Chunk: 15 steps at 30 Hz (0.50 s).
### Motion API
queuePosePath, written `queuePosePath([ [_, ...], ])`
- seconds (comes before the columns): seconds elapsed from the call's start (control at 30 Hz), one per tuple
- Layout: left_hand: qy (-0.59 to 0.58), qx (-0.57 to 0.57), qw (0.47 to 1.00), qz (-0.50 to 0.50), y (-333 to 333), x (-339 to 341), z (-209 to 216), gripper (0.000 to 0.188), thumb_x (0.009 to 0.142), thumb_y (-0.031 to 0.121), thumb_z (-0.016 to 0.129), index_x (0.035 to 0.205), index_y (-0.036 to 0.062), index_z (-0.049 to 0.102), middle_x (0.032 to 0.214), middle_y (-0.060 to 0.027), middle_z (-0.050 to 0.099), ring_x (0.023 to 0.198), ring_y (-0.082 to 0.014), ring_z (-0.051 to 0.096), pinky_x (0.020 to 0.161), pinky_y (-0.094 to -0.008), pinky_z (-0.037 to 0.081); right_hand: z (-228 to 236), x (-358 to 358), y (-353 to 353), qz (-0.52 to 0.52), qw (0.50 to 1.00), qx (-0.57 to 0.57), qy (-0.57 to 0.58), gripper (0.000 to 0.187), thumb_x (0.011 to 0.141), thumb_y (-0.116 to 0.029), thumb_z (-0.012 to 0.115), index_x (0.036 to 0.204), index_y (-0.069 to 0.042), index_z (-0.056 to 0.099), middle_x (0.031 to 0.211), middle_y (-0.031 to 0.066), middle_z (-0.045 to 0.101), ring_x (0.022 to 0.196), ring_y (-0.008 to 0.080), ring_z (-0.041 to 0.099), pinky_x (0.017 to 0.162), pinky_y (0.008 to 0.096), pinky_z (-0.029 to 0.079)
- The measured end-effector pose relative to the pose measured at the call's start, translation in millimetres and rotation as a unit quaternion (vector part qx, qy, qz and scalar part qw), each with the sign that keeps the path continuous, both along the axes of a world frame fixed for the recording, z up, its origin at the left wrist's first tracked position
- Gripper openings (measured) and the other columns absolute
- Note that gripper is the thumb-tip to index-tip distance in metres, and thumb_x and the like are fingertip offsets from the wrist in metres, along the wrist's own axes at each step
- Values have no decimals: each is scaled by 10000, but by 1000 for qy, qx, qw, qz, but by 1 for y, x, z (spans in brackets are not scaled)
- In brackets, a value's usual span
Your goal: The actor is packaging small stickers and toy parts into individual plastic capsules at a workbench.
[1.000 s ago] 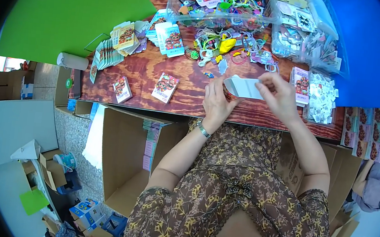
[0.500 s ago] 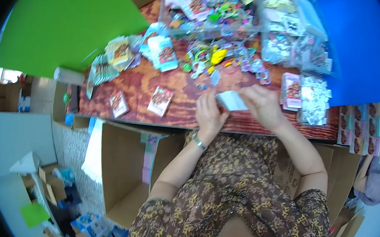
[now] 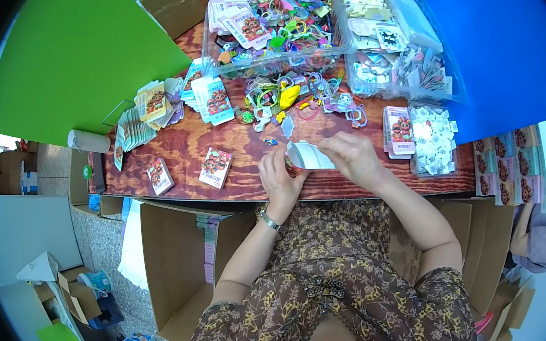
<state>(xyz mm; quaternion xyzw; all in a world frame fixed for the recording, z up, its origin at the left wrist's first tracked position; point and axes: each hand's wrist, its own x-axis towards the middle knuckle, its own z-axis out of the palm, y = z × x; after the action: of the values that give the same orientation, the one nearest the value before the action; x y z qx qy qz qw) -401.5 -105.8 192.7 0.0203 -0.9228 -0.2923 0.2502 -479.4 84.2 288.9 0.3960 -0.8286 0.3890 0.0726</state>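
Note:
My left hand [image 3: 280, 180] is closed round a small card packet [image 3: 309, 157] just above the table's near edge. Its white inside shows, curved open toward the top, and a bit of printed red front appears by the left fingers. Pinched fingers of my right hand [image 3: 356, 159] meet the packet's right end; whether they also hold something small is hidden. To the left, two small printed packets [image 3: 215, 167] [image 3: 160, 177] lie flat. Beyond my hands is a loose heap of colourful hair ties and trinkets [image 3: 288, 97].
Clear bins of trinkets [image 3: 284, 60] and of white cards [image 3: 401, 91] stand at the back. Fanned packets [image 3: 136, 131] lie left, and a pink packet stack [image 3: 399, 132] sits beside a tray of small white pieces [image 3: 433, 141]. Green [image 3: 84, 64] and blue [image 3: 518, 56] panels flank the table.
The head view has shifted, so the table contents appear further left. The packet between my hands has tilted, and its white inside now shows more openly.

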Motion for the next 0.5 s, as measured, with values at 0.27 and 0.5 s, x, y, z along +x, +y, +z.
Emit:
queuePosePath([
  [0.27,6,32,999,-15,-1,0,-3,823,626,103,881,1344,18,487,1267,-182,546,1203,-398,488,1040,-485,412,-1,4,2,20,999,-21,-33,157,863,-12,712,1018,-32,701,842,122,669,754,288,675,654,379,528],
  [0.5,19,32,999,-29,-10,-2,-3,827,613,125,900,1335,22,508,1266,-175,552,1201,-394,496,1029,-483,429,4,-1,5,43,998,-2,-36,155,866,-8,709,1020,-22,696,836,119,664,746,283,674,653,377,527],
])
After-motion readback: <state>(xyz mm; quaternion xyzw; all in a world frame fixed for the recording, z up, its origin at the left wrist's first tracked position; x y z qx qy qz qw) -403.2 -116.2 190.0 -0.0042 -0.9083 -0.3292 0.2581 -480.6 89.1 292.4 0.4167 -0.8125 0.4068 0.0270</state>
